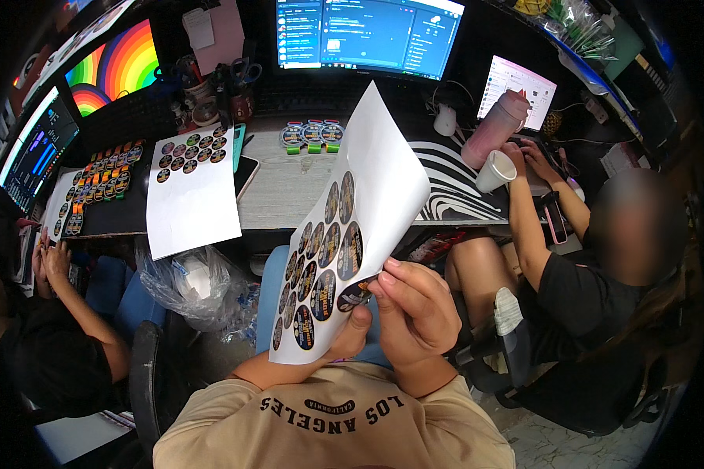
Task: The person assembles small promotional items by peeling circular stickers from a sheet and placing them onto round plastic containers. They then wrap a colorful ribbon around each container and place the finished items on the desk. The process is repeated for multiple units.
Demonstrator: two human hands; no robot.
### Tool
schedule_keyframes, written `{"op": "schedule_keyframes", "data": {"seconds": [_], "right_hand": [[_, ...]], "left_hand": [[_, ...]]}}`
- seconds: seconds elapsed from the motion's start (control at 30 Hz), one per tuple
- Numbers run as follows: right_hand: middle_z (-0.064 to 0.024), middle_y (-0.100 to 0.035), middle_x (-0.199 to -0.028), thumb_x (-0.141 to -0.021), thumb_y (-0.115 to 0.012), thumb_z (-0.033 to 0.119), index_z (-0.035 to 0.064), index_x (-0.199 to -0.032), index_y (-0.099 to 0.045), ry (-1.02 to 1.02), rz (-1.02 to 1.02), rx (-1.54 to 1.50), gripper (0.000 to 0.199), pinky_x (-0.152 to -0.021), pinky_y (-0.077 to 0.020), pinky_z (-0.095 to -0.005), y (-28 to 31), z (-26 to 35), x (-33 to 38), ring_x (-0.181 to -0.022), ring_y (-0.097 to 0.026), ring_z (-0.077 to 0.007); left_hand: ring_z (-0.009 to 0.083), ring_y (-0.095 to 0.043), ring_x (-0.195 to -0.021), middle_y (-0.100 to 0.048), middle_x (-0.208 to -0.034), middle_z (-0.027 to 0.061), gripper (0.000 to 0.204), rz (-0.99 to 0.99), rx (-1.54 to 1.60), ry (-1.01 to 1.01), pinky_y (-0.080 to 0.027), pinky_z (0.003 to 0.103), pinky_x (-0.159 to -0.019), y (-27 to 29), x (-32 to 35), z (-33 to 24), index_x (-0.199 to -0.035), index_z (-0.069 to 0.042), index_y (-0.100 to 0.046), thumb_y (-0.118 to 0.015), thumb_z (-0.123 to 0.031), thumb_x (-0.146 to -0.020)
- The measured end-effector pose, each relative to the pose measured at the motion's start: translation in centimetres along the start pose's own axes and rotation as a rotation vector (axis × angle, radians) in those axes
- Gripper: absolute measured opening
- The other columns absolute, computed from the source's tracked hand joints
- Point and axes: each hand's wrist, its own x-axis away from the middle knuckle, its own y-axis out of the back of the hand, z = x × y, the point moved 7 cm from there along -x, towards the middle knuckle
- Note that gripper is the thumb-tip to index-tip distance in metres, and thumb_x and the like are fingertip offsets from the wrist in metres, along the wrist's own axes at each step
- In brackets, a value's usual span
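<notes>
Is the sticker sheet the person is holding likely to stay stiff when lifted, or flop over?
Probably floppy: the sticker sheet curves while both hands grip only its lower edge. It looks thin and light, so it would likely bend further if tilted. The right hand pinches a round sticker, which seems to flex easily.

- A pale wood-grain surface [289, 187] runs across a dim room.
- Lit monitors [368, 35] stand along its far edge.
- A rainbow picture [121, 62] glows at the far left corner.
- Pale marbled floor [555, 445] shows below a black office chair [145, 383].
</notes>
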Motion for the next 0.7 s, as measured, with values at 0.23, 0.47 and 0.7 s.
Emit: {"op": "schedule_keyframes", "data": {"seconds": [0.23, 0.47, 0.7], "right_hand": [[-0.0134, -0.073, -0.107, -0.075, -0.080, -0.005, 0.0023, -0.106, -0.074, 0.022, 0.004, -0.009, 0.032, -0.080, -0.0576, -0.0326, -0.08, -0.04, 0.03, -0.090, -0.072, -0.0257], [-0.0144, -0.072, -0.108, -0.077, -0.079, -0.003, 0.0021, -0.106, -0.074, 0.017, 0.017, 0.005, 0.030, -0.080, -0.0576, -0.0334, -0.08, -0.06, 0.08, -0.091, -0.072, -0.0267], [-0.0146, -0.073, -0.105, -0.077, -0.082, -0.001, 0.0022, -0.104, -0.073, -0.017, 0.013, -0.010, 0.029, -0.079, -0.0575, -0.0336, -0.14, -0.11, -0.07, -0.089, -0.072, -0.0270]], "left_hand": [[0.0322, -0.056, -0.126, -0.057, -0.139, 0.0164, 0.054, 0.011, -0.028, 0.002, -0.042, 0.042, -0.106, 0.08, 0.12, 0.21, -0.140, -0.003, -0.054, -0.046, -0.043, -0.105], [0.0314, -0.055, -0.128, -0.056, -0.140, 0.0164, 0.056, 0.015, -0.046, 0.005, -0.041, 0.041, -0.107, 0.13, 0.20, 0.30, -0.141, -0.002, -0.052, -0.045, -0.045, -0.105], [0.0305, -0.054, -0.130, -0.055, -0.141, 0.0165, 0.059, 0.009, -0.059, 0.003, -0.041, 0.041, -0.108, 0.06, 0.04, 0.18, -0.142, -0.002, -0.050, -0.044, -0.047, -0.105]]}}
